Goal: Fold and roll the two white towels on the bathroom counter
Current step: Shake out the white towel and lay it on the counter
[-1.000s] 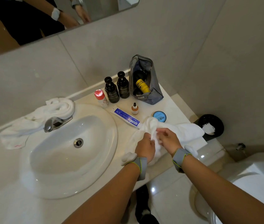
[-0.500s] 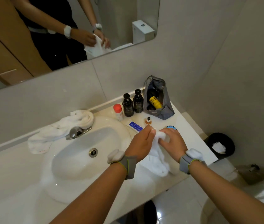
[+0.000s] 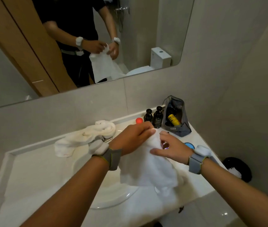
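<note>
Towel (image 3: pixel 148 167) number one hangs above the desk (image 3: pixel 31 174), lifted over the right part of the sink (image 3: pixel 113 199), its lower end bunched and drooping toward the desk's front edge. Left hand (image 3: pixel 133 138) grasps the towel's top edge, fingers clenched on the cloth. Right hand (image 3: pixel 171 149) lies against the same top portion just beside the left, fingers spread and partly curled over the fabric; whether its grip is fully clenched on the cloth cannot be told. Both wrists carry grey bands with white pads. Second towel (image 3: pixel 87 136) lies crumpled at the rear of the desk, behind the sink and draped over the faucet (image 3: pixel 103 138), well apart from the held one. Rear right corner of the desk holds two dark bottles (image 3: pixel 153 117) side by side, a red-capped container (image 3: pixel 139 120) just left of them and mostly hidden by the left hand, and an open grey pouch (image 3: pixel 177 122) standing upright with a yellow item inside. Blue round tin (image 3: pixel 189 145) shows partly behind the right wrist. Black bin (image 3: pixel 238 169) stands on the floor to the right of the desk. Mirror (image 3: pixel 171 30) above reflects the person holding the towel in both hands, with a toilet tank behind.
</note>
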`<state>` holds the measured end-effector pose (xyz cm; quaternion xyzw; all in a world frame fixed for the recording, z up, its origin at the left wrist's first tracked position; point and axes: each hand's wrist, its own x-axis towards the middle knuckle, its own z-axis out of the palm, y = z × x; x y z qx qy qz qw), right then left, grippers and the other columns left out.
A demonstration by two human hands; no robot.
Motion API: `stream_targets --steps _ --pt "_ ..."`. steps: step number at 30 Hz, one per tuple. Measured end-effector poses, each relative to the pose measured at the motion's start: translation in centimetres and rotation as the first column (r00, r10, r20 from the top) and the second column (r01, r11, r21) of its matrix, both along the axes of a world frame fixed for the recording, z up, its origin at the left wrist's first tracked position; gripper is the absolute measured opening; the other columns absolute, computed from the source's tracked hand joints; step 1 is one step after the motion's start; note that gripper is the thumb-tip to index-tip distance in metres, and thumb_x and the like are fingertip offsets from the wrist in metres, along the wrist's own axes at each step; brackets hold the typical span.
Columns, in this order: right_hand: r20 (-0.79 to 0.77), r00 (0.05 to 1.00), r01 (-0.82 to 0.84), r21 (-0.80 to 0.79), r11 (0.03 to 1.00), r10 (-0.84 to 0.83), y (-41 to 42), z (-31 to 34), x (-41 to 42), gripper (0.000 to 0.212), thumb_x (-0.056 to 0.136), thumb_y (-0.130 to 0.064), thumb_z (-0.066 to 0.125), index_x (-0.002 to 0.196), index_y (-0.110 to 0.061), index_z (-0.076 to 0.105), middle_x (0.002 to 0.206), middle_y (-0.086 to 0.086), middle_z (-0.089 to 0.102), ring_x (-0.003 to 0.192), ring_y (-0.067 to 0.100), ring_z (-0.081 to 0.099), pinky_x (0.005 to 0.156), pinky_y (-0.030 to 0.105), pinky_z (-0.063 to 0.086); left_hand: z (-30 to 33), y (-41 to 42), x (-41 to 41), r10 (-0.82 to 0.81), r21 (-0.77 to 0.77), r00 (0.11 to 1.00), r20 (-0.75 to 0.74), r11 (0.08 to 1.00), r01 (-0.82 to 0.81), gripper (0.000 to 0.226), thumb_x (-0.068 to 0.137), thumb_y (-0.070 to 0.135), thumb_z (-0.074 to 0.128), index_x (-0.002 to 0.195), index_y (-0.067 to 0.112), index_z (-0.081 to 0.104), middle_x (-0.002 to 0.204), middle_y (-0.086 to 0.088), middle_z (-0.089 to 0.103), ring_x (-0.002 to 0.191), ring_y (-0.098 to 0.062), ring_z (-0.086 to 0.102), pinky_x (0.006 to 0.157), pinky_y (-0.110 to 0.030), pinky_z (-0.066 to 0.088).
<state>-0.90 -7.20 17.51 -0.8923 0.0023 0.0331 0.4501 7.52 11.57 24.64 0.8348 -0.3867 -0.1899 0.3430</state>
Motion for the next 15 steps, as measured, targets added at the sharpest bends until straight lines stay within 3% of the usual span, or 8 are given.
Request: stream_targets --steps 3,5,10,13,15 --pt "0.001 1.0 -0.01 0.031 0.999 0.01 1.5 1.6 1.0 0.037 0.072 -0.05 0.08 0.095 -0.023 0.068 0.097 0.002 0.057 0.093 0.017 0.059 0.082 0.035 0.053 1.9 3.6 1.1 0.003 0.036 0.996 0.09 0.999 -0.006 0.022 0.102 0.042 0.046 0.098 0.027 0.062 0.095 0.006 0.069 0.094 -0.013 0.062 0.091 -0.034 0.05" --pt "-0.029 1.0 -0.008 0.074 0.997 0.01 1.9 2.2 1.2 0.028 0.073 -0.041 0.083 0.093 -0.026 0.069 0.092 -0.006 0.066 0.087 0.011 0.065 0.076 0.03 0.054 2.7 5.4 1.9 0.019 0.048 0.991 0.131 0.999 -0.025 0.022 0.102 0.043 0.047 0.098 0.028 0.062 0.094 0.006 0.069 0.092 -0.012 0.062 0.09 -0.033 0.05" --pt "-0.057 0.992 -0.107 0.049 0.993 0.11 5.6 4.2 2.2 0.032 0.079 -0.029 0.08 0.107 -0.016 0.069 0.101 0.003 0.073 0.089 0.014 0.069 0.08 0.033 0.057 4.5 10.9 3.0 0.076 0.043 0.977 0.199 0.995 -0.087 0.022 0.103 0.043 0.046 0.1 0.03 0.063 0.094 0.009 0.068 0.089 -0.008 0.062 0.085 -0.029 0.05" --pt "-0.149 0.965 -0.217 0.016 0.976 0.216 8.0 5.2 2.9 0.042 0.081 -0.032 0.078 0.117 -0.016 0.065 0.109 0.002 0.071 0.095 0.013 0.068 0.081 0.023 0.056 5.6 13.1 3.4 0.083 0.052 0.967 0.242 0.994 -0.098 0.021 0.103 0.043 0.046 0.101 0.032 0.063 0.094 0.011 0.067 0.087 -0.005 0.061 0.079 -0.022 0.048" --pt "-0.223 0.945 -0.245 0.005 0.969 0.24 9.3 5.8 3.4 0.034 0.08 -0.036 0.078 0.107 -0.017 0.07 0.104 0.001 0.075 0.09 0.014 0.072 0.08 0.024 0.059 6.4 14.6 3.5 0.074 0.076 0.958 0.276 0.992 -0.098 0.021 0.103 0.045 0.044 0.101 0.034 0.062 0.094 0.013 0.066 0.087 -0.003 0.061 0.076 -0.019 0.045"
